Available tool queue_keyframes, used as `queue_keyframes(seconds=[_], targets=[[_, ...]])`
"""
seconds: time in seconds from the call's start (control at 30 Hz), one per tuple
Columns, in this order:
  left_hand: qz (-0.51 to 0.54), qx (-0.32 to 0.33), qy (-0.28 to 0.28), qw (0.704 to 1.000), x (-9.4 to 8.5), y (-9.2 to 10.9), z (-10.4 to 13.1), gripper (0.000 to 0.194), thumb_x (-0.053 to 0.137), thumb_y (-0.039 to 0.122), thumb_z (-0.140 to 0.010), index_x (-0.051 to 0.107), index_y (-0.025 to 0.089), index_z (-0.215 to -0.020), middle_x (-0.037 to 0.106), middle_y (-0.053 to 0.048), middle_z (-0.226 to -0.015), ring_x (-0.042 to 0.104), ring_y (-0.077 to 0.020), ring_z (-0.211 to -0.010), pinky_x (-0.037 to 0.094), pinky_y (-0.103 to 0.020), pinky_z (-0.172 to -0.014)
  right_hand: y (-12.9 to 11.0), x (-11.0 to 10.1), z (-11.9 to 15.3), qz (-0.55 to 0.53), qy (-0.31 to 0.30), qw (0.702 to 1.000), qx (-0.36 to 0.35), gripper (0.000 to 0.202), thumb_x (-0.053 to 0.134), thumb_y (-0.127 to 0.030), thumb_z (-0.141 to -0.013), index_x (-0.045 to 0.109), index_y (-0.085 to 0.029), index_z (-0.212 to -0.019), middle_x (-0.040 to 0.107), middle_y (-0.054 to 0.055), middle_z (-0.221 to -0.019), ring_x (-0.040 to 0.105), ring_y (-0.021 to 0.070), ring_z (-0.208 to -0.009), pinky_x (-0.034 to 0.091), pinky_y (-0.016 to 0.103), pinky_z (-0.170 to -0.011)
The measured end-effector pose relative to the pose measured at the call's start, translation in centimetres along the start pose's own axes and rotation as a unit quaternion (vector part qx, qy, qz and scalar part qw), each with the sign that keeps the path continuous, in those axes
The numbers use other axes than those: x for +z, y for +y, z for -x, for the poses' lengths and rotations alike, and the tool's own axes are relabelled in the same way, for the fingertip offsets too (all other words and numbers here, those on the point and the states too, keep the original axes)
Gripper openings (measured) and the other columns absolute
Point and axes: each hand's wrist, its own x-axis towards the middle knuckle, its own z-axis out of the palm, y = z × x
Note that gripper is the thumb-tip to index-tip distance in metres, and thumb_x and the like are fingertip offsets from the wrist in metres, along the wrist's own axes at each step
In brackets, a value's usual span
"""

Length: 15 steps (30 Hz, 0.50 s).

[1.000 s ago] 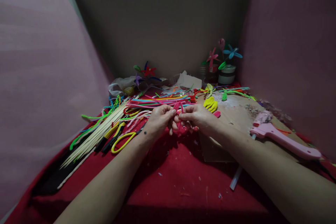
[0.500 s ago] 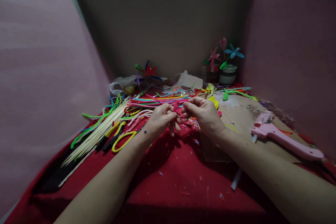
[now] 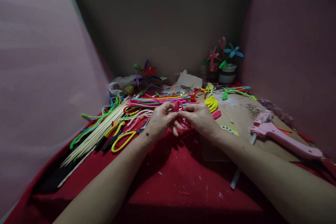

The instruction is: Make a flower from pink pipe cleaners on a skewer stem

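A dark pink pipe cleaner, bent into a small looped petal shape, is pinched between both my hands above the red cloth. My left hand grips its lower left side with thumb and forefinger, the other fingers curled below. My right hand pinches it from the right, and the two thumbs nearly meet. Just behind the hands lies a bundle of straight pipe cleaners in pink, blue and yellow. To the right of my right hand, a pink petal and yellow looped petals rest on cardboard.
Scissors with yellow handles, black-and-yellow pliers and bamboo sticks lie left. A pink glue gun rests on the cardboard at right, its glue stick protruding. Pipe-cleaner flowers stand in pots behind. Scraps dot the red cloth.
My right hand has lowered slightly and turned inward, closer to my left thumb. The pink pipe cleaner's loose end, which pointed right, now curves up into a loop.
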Motion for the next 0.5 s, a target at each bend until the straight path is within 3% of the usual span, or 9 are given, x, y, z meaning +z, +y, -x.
queue_keyframes(seconds=[0.23,0.5], targets=[[-0.008,0.020,0.018,1.000,-0.15,0.23,0.00,0.023,0.060,0.024,-0.070,0.041,0.016,-0.083,0.060,0.001,-0.055,0.062,-0.0177,-0.044,0.047,-0.022,-0.032,-0.13,-0.22,-0.20,-0.015,-0.029,0.999,-0.012,0.024,0.054,-0.029,-0.073,0.059,-0.016,-0.053,0.052,-0.001,-0.048,0.042,0.0093,-0.044,0.030,0.024,-0.044],[-0.022,0.024,-0.031,0.999,0.23,0.32,0.39,0.020,0.055,0.025,-0.075,0.039,0.018,-0.085,0.061,0.002,-0.058,0.063,-0.0173,-0.047,0.049,-0.024,-0.037,-0.12,-0.62,-0.29,-0.136,-0.040,0.986,0.084,0.025,0.069,-0.028,-0.059,0.050,-0.016,-0.049,0.047,-0.005,-0.044,0.041,0.0074,-0.041,0.031,0.022,-0.043]])
